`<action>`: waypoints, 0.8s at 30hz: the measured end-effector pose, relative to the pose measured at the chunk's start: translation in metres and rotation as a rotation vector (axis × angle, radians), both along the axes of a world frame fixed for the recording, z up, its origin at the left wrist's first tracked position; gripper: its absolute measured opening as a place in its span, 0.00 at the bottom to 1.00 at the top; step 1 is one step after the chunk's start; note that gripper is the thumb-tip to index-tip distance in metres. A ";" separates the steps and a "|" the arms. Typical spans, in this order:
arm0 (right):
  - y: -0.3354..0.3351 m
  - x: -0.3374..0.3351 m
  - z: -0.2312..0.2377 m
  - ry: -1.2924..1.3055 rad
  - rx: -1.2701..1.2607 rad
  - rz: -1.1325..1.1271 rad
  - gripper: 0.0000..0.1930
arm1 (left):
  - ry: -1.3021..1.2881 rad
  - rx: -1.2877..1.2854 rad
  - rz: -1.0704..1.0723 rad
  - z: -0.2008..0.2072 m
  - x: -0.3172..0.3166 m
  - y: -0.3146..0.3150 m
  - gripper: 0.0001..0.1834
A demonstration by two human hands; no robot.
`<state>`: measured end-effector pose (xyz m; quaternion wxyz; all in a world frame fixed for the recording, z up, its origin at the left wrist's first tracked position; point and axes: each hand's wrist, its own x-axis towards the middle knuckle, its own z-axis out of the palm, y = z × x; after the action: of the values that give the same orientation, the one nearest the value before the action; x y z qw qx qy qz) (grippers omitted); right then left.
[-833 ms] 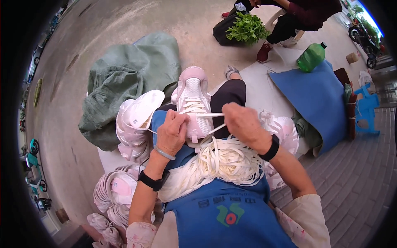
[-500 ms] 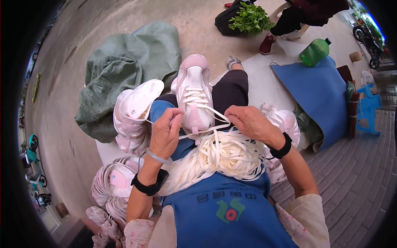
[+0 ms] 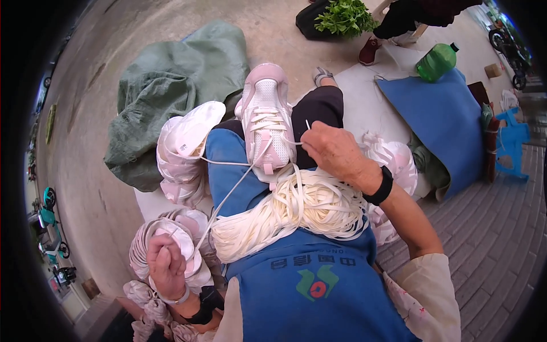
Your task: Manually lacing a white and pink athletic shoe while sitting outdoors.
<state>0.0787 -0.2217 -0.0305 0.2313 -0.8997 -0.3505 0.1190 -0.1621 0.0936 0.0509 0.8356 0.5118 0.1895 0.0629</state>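
Observation:
A pink and white sneaker upper [image 3: 265,102], toe pointing away from me, rests on my lap with white laces threaded across its front. Beside its right edge my right hand [image 3: 336,157] pinches a shoelace, and a short end sticks up above the fingers. My left hand [image 3: 166,263] is low at the left with its fingers closed. A taut shoelace [image 3: 231,192] runs from the shoe down towards it; the exact grip is partly hidden. Over my blue apron [image 3: 296,285] lies a thick bundle of loose cream laces [image 3: 307,208].
Nested shoe uppers [image 3: 185,145] stand left of my lap, more [image 3: 188,228] below, others [image 3: 393,162] at my right. Green sheeting [image 3: 176,85] lies far left. Beyond are a blue mat [image 3: 436,125], a green bottle [image 3: 437,61], a blue stool [image 3: 511,142], leafy greens [image 3: 345,20] and a seated person.
My left hand has swung down and left, away from the shoe, drawing a lace out long. The right hand has risen slightly and stays close to the shoe.

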 end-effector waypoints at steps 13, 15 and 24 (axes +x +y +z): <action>0.020 0.005 0.011 0.162 0.452 -0.111 0.13 | -0.090 1.129 -0.148 -0.096 0.178 -0.096 0.06; 0.025 0.004 0.004 0.151 0.418 -0.088 0.10 | -0.118 1.149 -0.151 -0.101 0.183 -0.099 0.05; 0.056 -0.002 0.002 0.100 0.223 -0.175 0.12 | -0.144 1.190 -0.217 -0.101 0.188 -0.099 0.07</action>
<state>0.0766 -0.1659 -0.0288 0.3564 -0.8886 -0.2698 0.1032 0.0257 -0.0050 -0.0503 0.4186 0.9018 0.0115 0.1069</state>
